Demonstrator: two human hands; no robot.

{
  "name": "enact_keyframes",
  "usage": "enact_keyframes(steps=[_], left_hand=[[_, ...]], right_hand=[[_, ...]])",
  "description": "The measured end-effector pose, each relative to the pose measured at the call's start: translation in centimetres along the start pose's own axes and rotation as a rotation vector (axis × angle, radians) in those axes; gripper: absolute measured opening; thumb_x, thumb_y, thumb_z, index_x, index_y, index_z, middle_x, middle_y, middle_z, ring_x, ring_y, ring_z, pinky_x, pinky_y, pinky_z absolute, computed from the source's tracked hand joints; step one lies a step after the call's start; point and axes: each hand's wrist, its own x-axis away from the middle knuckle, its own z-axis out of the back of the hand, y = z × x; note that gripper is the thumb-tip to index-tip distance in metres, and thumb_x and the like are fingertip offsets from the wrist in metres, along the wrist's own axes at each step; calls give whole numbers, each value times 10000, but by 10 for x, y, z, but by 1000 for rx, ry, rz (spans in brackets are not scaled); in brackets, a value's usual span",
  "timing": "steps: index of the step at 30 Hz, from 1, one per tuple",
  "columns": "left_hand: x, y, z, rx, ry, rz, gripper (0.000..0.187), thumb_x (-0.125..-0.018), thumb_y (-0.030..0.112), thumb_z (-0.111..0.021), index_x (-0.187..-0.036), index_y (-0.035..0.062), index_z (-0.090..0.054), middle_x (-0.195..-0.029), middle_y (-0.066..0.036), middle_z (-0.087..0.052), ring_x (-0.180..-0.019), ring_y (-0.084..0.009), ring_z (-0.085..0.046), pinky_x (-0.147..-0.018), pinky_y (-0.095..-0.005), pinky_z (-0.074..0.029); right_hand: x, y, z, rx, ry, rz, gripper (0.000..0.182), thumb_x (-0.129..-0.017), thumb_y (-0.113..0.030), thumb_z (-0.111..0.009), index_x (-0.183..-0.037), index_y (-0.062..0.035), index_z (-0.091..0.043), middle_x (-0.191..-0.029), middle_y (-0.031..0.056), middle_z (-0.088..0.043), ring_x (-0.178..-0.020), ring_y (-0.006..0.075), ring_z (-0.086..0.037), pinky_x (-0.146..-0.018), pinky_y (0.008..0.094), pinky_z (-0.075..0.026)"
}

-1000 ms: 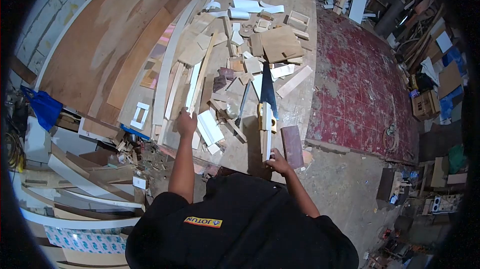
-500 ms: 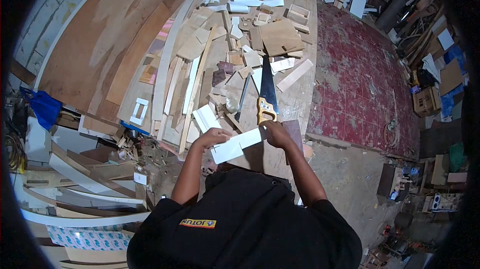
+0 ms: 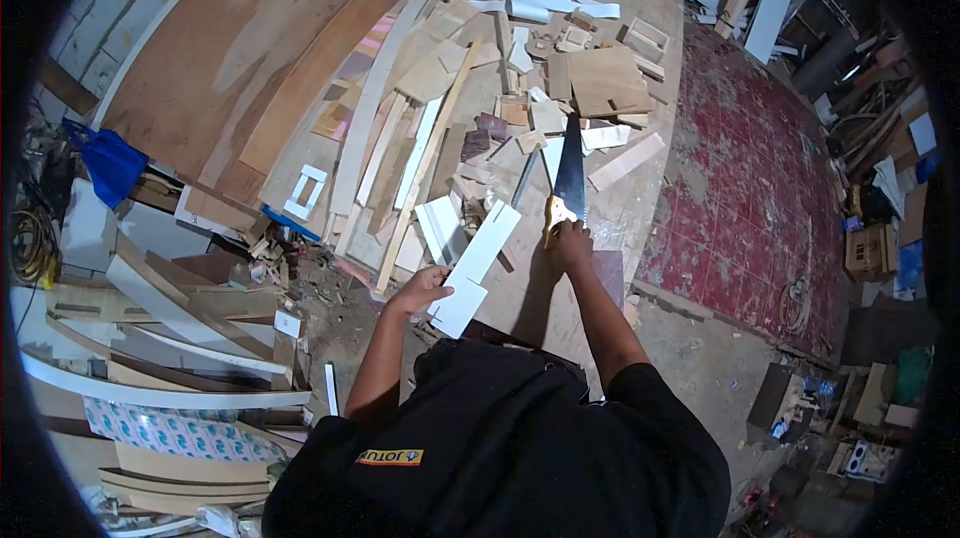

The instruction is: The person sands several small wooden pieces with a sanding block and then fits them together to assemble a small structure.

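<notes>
A white L-shaped board (image 3: 478,263) with a few slits is gripped at its lower left edge by my left hand (image 3: 426,290). My right hand (image 3: 571,246) is closed on the yellow handle of a hand saw (image 3: 568,170), whose dark blade points away across the table. Just left of the blade lies a thin dark tool (image 3: 524,176), perhaps a file. Another white grooved piece (image 3: 441,228) rests behind the board I hold.
Wood offcuts, including a square brown panel (image 3: 607,82), cover the worktable (image 3: 625,183). Long strips (image 3: 430,166) lie at the left. Large plywood sheets (image 3: 215,68) stand beyond them. Red tiled floor (image 3: 740,188) is at the right.
My right hand has let go of the white board and closed on the saw handle. The board, now in my left hand alone, has turned more upright. The whole view has shifted.
</notes>
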Motion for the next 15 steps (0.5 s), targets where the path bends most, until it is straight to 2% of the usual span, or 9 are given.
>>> enact_keyframes(steps=[3,6,7,10,12,14,15], left_hand=[[6,-8,-3,31,24,20,365,-854,50,-662,-1174,-18,-500,-1021,-81,-653,-933,-140,-619,-840,-294,-490],[8,-15,-10,88,30,12,414,-844,58,-672,-1201,-10,-473,-1038,-90,-646,-958,-154,-615,-857,-303,-486],[9,-16,-13,109,33,-3,416,-843,46,-663,-1208,-6,-470,-1051,-93,-639,-966,-153,-612,-868,-305,-484],[5,-15,-21,136,26,4,464,-822,19,-650,-1241,7,-451,-1111,-102,-607,-1031,-168,-589,-919,-323,-465],[0,-20,-22,-9,-15,45,518,-791,21,-668,-1258,7,-443,-1163,-101,-581,-1099,-184,-555,-962,-347,-440],[-9,-25,-26,54,-89,42,579,-768,27,-680,-1283,0,-417,-1202,-95,-557,-1137,-199,-530,-996,-369,-414],[-14,-26,-30,79,-103,48,595,-761,22,-675,-1291,-5,-405,-1210,-94,-550,-1141,-198,-527,-1000,-370,-411]], right_hand=[[-3,-8,-6,39,67,-62,434,-747,-228,-692,-1104,-32,-540,-1170,195,-517,-986,355,-577,-792,467,-502],[-4,-8,-36,230,120,117,248,-849,-240,-556,-1003,-53,-610,-1034,155,-595,-962,316,-583,-806,451,-454],[-2,-8,-45,128,154,62,300,-776,-192,-611,-1035,-50,-567,-985,154,-591,-962,323,-583,-830,464,-434],[-6,-9,-43,93,125,-7,278,-804,-193,-585,-1036,-42,-558,-984,153,-610,-944,327,-599,-843,466,-427],[1,-6,-30,124,106,15,238,-826,-191,-572,-1010,-43,-550,-938,173,-628,-885,339,-624,-821,470,-434],[1,-1,-18,-48,181,-42,194,-816,-183,-624,-947,-51,-568,-881,155,-627,-834,309,-641,-749,440,-460],[5,0,-7,-222,201,-76,179,-769,-61,-625,-928,-47,-544,-862,196,-629,-830,357,-643,-730,454,-474]])
